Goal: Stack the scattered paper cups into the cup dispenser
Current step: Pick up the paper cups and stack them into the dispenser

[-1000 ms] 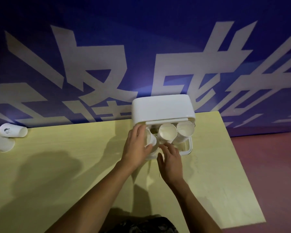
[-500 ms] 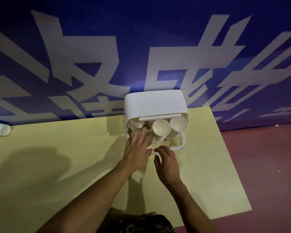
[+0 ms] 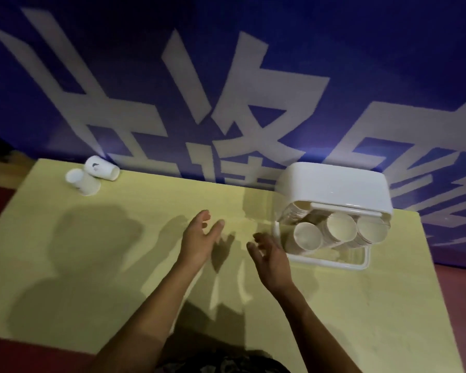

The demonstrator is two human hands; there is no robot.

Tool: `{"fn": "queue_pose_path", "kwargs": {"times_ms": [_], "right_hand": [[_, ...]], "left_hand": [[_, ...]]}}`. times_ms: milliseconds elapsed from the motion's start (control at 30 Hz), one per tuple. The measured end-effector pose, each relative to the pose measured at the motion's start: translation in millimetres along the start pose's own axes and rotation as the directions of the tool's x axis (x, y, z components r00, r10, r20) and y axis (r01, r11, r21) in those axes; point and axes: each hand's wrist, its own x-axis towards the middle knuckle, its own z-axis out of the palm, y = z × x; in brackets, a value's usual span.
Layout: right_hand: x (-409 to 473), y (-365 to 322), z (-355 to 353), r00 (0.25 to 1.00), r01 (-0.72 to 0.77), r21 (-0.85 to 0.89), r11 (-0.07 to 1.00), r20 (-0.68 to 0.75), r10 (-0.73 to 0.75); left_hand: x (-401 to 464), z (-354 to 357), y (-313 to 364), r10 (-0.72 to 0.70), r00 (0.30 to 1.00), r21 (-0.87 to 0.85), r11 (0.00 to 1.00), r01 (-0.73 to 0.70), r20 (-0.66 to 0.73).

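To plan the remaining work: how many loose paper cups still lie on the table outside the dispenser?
2. One white paper cup lies on its side at the yellow table's far left corner; the other touches it in front. More may lie outside the view.

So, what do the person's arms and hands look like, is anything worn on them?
Both forearms are bare, no sleeves in view. The left hand and the right hand wear no gloves; no ring, watch or band is visible, though the light is dim.

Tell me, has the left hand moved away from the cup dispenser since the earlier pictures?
Yes. The left hand was at the cup dispenser opening; now it hovers open over the table, well left of it.
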Motion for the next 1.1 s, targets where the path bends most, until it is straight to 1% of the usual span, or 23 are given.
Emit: {"fn": "queue_pose_path", "kwargs": {"times_ms": [67,133,167,233,300,467,667,800,867,1033,1100], "right_hand": [[10.5,-21.5,25.7,0.997,-0.066,0.123,0.99,0.037,0.062],[17.8,-42.2,49.8,0.988,-0.143,0.211,0.967,0.086,0.128],[20.7,-52.8,61.5,0.981,-0.181,0.244,0.953,0.111,0.158],[26.9,-75.1,84.2,0.966,-0.248,0.295,0.923,0.151,0.211],[35.7,-98.1,107.4,0.959,-0.272,0.308,0.912,0.166,0.23],[71.5,-156.9,165.1,0.958,-0.268,0.288,0.919,0.178,0.224],[121.5,-212.2,233.9,0.968,-0.229,0.251,0.94,0.16,0.193],[154.6,-237.5,274.2,0.963,-0.236,0.202,0.951,0.177,0.202],[171.9,-248.0,291.7,0.958,-0.246,0.173,0.954,0.195,0.211],[214.4,-269.8,329.9,0.957,-0.239,0.144,0.96,0.203,0.208],[230.2,-279.2,344.5,0.963,-0.181,0.079,0.98,0.216,0.161]], "left_hand": [[11.8,-45.6,-15.5,-0.148,0.987,-0.213,0.968,0.133,-0.059],[22.9,-90.4,-32.0,-0.28,0.956,-0.415,0.882,0.222,-0.084],[28.5,-112.5,-40.3,-0.33,0.939,-0.486,0.839,0.245,-0.096],[40.9,-153.8,-56.3,-0.389,0.913,-0.559,0.788,0.258,-0.127],[56.4,-191.5,-72.1,-0.415,0.898,-0.589,0.766,0.258,-0.147],[105.3,-264.4,-103.1,-0.443,0.882,-0.605,0.751,0.266,-0.162],[174.5,-317.9,-136.5,-0.422,0.878,-0.521,0.814,0.257,-0.226],[215.6,-335.1,-151.8,-0.432,0.871,-0.44,0.846,0.301,-0.234],[232.4,-340.0,-155.9,-0.44,0.863,-0.429,0.848,0.31,-0.247],[265.7,-344.5,-166.2,-0.426,0.867,-0.436,0.852,0.288,-0.259],[276.1,-345.0,-170.1,-0.394,0.879,-0.415,0.871,0.263,-0.269]]}}
